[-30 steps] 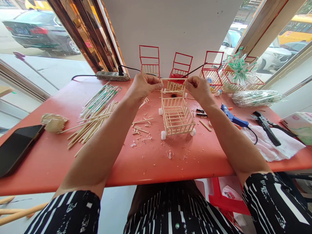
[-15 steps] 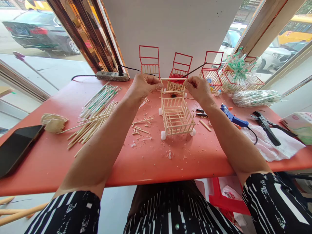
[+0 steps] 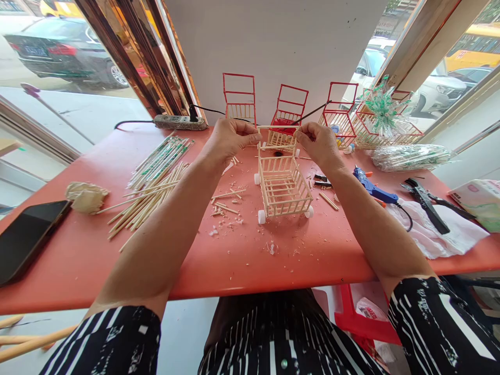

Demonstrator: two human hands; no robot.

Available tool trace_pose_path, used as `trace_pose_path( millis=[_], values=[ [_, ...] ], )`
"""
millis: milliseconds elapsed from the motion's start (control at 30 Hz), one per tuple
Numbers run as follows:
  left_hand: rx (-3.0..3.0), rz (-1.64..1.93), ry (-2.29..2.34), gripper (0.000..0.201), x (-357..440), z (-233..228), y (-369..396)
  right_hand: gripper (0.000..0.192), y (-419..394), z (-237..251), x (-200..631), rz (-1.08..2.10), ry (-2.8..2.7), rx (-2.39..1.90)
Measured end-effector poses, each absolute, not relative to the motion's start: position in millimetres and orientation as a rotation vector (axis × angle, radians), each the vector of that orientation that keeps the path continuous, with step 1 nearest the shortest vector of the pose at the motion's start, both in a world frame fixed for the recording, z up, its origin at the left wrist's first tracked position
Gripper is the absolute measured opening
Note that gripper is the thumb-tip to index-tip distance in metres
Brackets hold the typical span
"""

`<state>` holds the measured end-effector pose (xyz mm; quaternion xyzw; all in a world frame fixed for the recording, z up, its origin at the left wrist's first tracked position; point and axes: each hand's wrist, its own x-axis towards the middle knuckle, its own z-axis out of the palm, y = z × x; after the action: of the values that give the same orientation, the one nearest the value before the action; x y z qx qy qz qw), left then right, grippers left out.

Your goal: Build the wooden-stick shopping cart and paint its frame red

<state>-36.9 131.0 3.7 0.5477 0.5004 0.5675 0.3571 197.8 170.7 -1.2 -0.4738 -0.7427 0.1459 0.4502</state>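
A small cart (image 3: pixel 288 212) built of thin wooden sticks stands on white wheels (image 3: pixel 261 216) in the middle of the red table. Across the top of its tall handle frame lies a thin wooden stick (image 3: pixel 278 126). My left hand (image 3: pixel 234 136) pinches the stick's left end between thumb and fingers, at the left upright. At the opposite end, my right hand (image 3: pixel 318 141) pinches the stick by the right upright. Whether the stick is fixed to the uprights, I cannot tell. Cut stick pieces (image 3: pixel 226 207) and crumbs surround the cart.
Loose sticks (image 3: pixel 146 208), a phone (image 3: pixel 31 234) and a power strip (image 3: pixel 180 122) occupy the left side. On the right are a blue glue gun (image 3: pixel 375 190), black-handled pliers (image 3: pixel 427 208) on a white cloth and wrapped sticks (image 3: pixel 412 157). Red-trimmed carts (image 3: pixel 239 94) line the wall.
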Motion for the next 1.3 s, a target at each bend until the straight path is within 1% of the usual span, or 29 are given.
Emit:
trace_pose_path(
  millis=[300, 533, 733, 933, 1300],
  values=[
    [1.409, 1.463, 1.301, 0.016, -36.6, 4.6, 130.0, 0.021, 174.9, -4.7, 201.7, 0.36, -1.871, -1.131],
    [1.429, 1.467, 1.298, 0.014, -37.3, 3.6, 131.0, 0.016, 171.6, -2.9, 200.5, 0.361, -1.864, -1.153],
    [1.401, 1.472, 1.3, 0.016, -36.1, 4.4, 131.0, 0.019, 173.3, -3.9, 201.6, 0.348, -1.869, -1.135],
    [1.393, 1.471, 1.296, 0.016, -35.4, 5.3, 129.9, 0.014, 171.2, -2.7, 200.9, 0.36, -1.866, -1.153],
    [1.418, 1.46, 1.303, 0.016, -37.1, 3.3, 132.5, 0.014, 170.8, -2.5, 201.0, 0.37, -1.86, -1.164]
  ],
)
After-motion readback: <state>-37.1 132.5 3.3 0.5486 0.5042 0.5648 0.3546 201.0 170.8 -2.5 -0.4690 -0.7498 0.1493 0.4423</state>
